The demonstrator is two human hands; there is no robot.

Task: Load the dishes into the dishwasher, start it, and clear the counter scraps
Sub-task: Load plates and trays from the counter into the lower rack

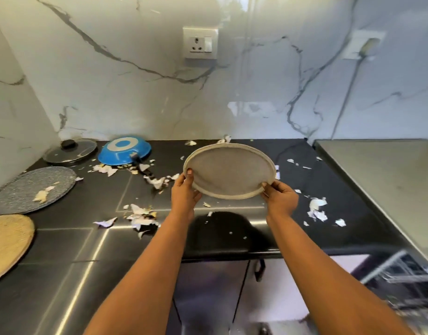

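Plate (229, 171) is gripped at opposite rims by left hand (185, 191) and right hand (280, 197) above scattered scraps (142, 215).

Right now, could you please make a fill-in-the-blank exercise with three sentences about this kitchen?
The left hand and the right hand hold the grey plate above the ____ counter.
The ____ pan lies upside down.
The glass lid lies on the pan's ____ side.
Missing words: black, blue, left.
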